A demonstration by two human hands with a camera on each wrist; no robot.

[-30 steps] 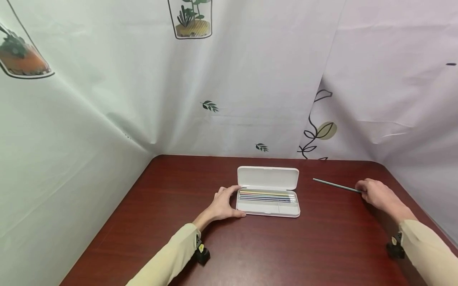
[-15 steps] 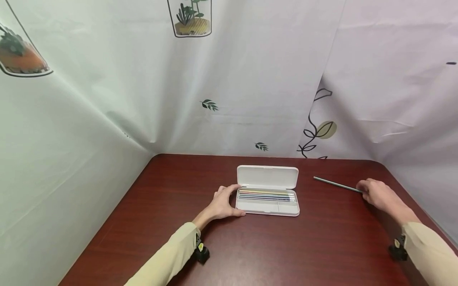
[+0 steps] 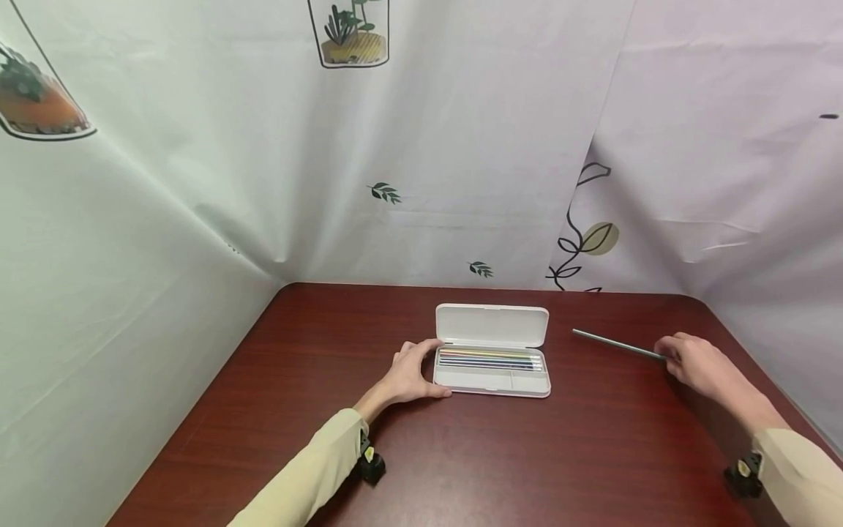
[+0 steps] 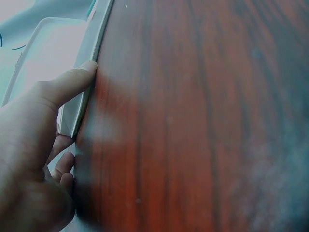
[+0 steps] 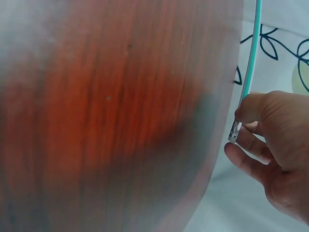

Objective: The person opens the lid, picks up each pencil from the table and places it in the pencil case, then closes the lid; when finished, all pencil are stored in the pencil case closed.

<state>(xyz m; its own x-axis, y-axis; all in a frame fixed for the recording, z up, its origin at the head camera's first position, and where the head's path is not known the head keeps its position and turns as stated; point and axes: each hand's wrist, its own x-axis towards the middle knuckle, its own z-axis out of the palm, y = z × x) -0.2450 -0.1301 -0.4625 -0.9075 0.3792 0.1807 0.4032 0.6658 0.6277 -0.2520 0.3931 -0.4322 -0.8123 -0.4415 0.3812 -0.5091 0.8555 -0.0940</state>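
A white pencil case (image 3: 474,380) lies with its lid (image 3: 490,326) raised, and several coloured pencils (image 3: 484,360) are lined up in its rear compartment. My left hand (image 3: 405,377) grips the case's left end, thumb on the front edge and index finger at the back corner. In the left wrist view the thumb (image 4: 72,84) lies over the rim. Off to the right, my right hand (image 3: 705,369) pinches a green pencil (image 3: 612,342) near one end, its other end pointing left toward the case. The right wrist view shows the silver end (image 5: 234,131) of this pencil by the fingers.
The case and both hands are over a dark red wooden table (image 3: 560,454). Behind it and along both sides hangs a pale printed cloth (image 3: 461,146). Each wrist carries a small black camera, such as the left one (image 3: 372,467).
My right hand has shifted slightly toward me, and the pencil's far end has moved a little to the left. The left hand and the case have stayed in place.
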